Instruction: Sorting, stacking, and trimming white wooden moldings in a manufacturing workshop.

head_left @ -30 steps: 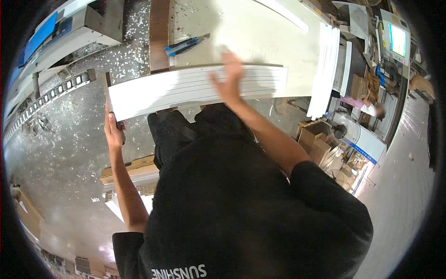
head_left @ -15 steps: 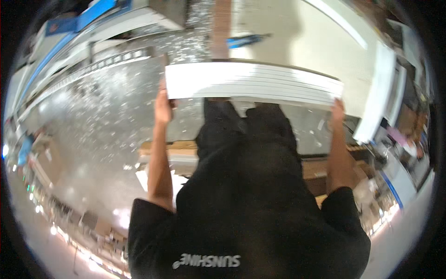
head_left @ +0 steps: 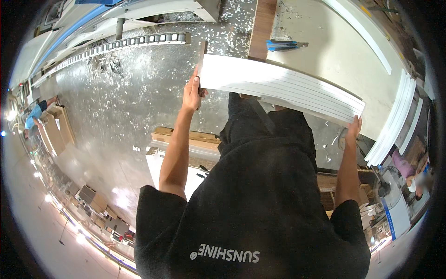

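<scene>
A bundle of long white strips (head_left: 278, 84) lies side by side in front of me, resting partly on the table and tilted so its right end is nearer. My left hand (head_left: 191, 95) is closed around a flat, narrow grey-brown bar (head_left: 201, 63), which stands across the strips' left ends. At the other end, my right hand (head_left: 354, 127) grips the strips' right ends, its fingers partly hidden. Beyond the bundle, a blue utility knife (head_left: 284, 45) lies on the table.
The pale table (head_left: 316, 32) has a brown board (head_left: 263, 30) along its left edge. More white strips (head_left: 392, 123) lie to the right. White scraps litter the grey floor (head_left: 121, 88). A fan (head_left: 383, 187) stands at right, near another person (head_left: 409, 172). Cardboard boxes (head_left: 56, 130) stand far left.
The view has shifted, and the bundle with both hands now appears farther right. Its right end has swung nearer to me. Both hands keep their hold.
</scene>
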